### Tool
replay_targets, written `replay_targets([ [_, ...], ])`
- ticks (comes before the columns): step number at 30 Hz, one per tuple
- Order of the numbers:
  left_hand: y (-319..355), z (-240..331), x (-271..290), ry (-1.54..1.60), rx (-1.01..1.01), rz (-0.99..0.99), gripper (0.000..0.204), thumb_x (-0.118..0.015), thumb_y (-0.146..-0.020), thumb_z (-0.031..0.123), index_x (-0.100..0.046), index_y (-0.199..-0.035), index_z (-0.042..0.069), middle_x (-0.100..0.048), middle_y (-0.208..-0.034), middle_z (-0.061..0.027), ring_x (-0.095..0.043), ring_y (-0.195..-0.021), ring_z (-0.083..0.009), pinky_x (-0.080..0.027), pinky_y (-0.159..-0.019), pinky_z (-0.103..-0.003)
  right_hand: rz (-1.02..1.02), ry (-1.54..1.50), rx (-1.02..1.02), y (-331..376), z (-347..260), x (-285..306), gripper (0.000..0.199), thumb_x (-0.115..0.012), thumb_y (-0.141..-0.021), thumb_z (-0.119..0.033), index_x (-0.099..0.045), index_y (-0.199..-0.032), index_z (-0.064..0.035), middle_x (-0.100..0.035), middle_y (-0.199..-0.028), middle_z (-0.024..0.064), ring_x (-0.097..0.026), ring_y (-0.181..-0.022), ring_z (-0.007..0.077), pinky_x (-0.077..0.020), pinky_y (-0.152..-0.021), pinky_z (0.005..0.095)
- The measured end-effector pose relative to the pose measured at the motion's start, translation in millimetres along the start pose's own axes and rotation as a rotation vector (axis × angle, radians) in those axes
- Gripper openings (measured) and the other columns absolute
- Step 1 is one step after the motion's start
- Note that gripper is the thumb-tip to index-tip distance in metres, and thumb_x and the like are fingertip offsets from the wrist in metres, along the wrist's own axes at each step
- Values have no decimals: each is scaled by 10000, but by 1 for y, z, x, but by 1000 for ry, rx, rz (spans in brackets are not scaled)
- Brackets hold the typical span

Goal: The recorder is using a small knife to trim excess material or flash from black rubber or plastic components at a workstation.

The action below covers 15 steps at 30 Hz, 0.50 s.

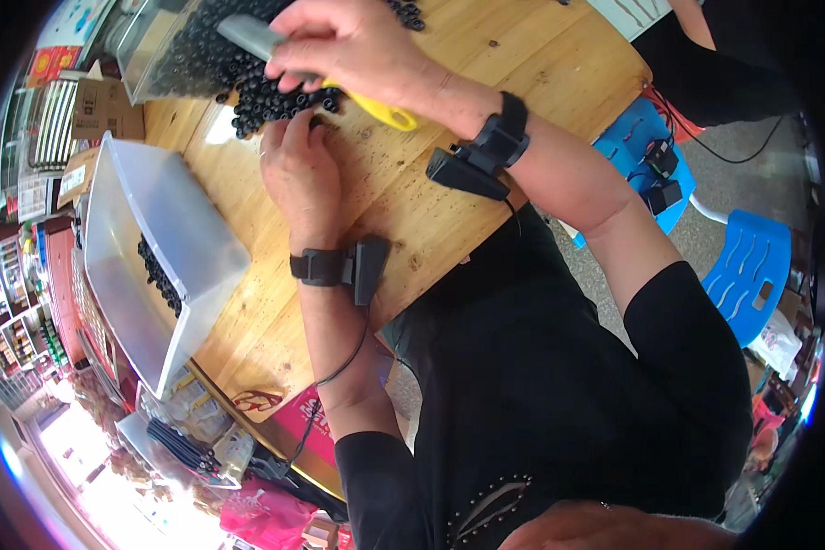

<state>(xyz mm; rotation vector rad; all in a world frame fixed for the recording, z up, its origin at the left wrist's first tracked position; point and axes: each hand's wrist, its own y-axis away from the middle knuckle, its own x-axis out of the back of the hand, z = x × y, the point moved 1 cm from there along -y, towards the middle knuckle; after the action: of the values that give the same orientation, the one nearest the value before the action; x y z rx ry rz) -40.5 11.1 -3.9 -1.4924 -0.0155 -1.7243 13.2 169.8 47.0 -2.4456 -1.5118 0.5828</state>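
Note:
A knife with a broad grey blade (pixel 249 37) and a yellow handle (pixel 376 108) is in my right hand (pixel 344 55), whose fingers are closed around it. The blade points to the far left, over a heap of small black ring-like parts (pixel 270 103). Just nearer to me, my left hand (pixel 301 174) rests at the heap's near edge with its fingers bent down. A small black part (pixel 316 120) shows at those fingertips, though the grip is partly hidden. Both wrists wear black strapped devices.
Behind the heap, a clear bin (pixel 142 55) holds or backs more black parts. Another translucent bin (pixel 206 229) stands at the left of the wooden table (pixel 486 78), with black parts inside. Blue plastic chairs (pixel 752 270) are at the right; another person's arm shows at the far right.

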Motion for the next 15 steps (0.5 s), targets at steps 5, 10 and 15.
replay_targets([
  [5, 5, -18, -4, 421, 141, 70, 207, -710, -903, 17, -693, -1109, 22, -685, -1006, -109, -670, -910, -252, -538, -827, -364, -242, 161, -81, 13, 3, -17, 173, -690, -955, -39, -683, -1113, 32, -757, -939, 96, -729, -805, 116, -600, -709, 266],
  [10, 6, -9, 10, 1155, 359, 86, 207, -629, -1020, 43, -665, -1213, -21, -709, -1176, -107, -681, -992, -189, -543, -926, -331, -160, 107, -109, 11, -5, -9, 195, -707, -965, -63, -697, -1148, 4, -744, -947, 64, -707, -809, 91, -571, -689, 230],
  [15, 6, -9, 10, 1507, 295, 64, 203, -636, -1010, 50, -668, -1200, -14, -710, -1157, -127, -680, -1020, -227, -554, -945, -400, -130, 263, 67, 9, 3, -8, 195, -728, -923, -86, -732, -1096, 4, -765, -911, 90, -734, -787, 124, -609, -697, 266],
])
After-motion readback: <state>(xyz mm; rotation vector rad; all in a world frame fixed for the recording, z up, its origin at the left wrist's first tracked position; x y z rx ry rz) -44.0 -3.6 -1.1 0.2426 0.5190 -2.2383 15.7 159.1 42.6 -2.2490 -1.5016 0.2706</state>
